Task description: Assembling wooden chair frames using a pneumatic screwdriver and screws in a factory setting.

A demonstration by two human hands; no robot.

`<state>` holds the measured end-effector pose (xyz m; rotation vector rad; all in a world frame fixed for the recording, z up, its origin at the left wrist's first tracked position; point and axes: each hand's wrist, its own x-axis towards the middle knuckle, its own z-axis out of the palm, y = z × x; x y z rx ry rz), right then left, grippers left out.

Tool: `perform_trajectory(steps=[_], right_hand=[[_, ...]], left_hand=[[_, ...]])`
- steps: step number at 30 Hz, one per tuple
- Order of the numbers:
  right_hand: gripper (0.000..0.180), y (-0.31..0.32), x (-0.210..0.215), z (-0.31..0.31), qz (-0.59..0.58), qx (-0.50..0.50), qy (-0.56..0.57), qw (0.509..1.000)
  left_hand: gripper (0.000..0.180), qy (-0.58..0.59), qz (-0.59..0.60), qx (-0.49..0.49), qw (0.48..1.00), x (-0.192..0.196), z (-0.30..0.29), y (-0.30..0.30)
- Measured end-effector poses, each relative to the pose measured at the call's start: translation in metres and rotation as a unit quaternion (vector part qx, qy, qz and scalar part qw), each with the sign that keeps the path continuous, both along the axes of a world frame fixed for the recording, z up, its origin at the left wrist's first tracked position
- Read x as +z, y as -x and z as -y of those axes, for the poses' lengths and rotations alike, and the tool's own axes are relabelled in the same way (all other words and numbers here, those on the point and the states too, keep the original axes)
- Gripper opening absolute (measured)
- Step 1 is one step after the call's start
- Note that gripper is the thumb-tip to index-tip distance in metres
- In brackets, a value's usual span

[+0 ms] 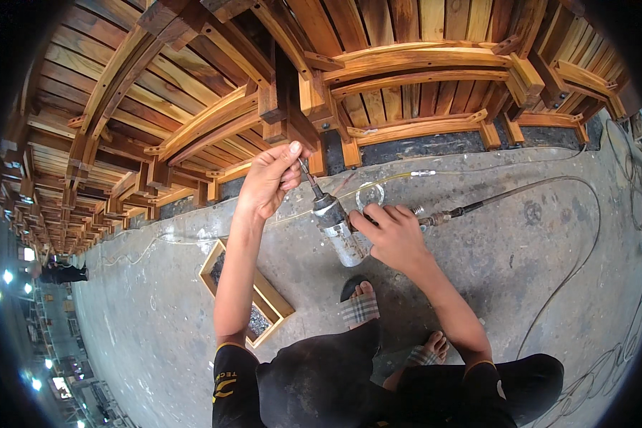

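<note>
My right hand (392, 239) is wrapped round the handle of a grey air impact driver (342, 241), whose nose points up toward the wooden frames. A long thin bit (312, 178) sticks out of the tool's nose. At the bit's far end my left hand (269, 180) is closed in a pinch, thumb against forefinger. What the pinch holds, if anything, is too small to make out. Just beyond both hands stands slatted wooden furniture (421, 65), with brown legs and curved rails. The left fingertips are close to one of its legs (317, 158).
A black air hose (535, 182) runs from the tool and loops rightward over the concrete floor (157, 314). An open wooden box (277, 296) with small metal pieces lies left of my feet. Thin lines cross the floor; more hose (606, 364) coils at lower right.
</note>
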<state>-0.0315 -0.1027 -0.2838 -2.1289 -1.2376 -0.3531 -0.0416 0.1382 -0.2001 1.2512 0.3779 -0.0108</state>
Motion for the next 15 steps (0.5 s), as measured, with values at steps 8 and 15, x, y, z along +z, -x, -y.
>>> perform_trajectory(steps=[8, 15], right_hand=[[0.045, -0.0008, -0.0016, 0.0005, 0.003, 0.0, -0.006, 1.0], [0.046, 0.0001, -0.0015, 0.0036, -0.017, 0.001, 0.012, 1.0]], left_hand=[[0.024, -0.045, -0.019, -0.003, 0.999, -0.0014, -0.0006, -0.0011], [0.022, -0.008, -0.053, -0.033, 0.998, -0.0023, -0.0013, -0.0038]])
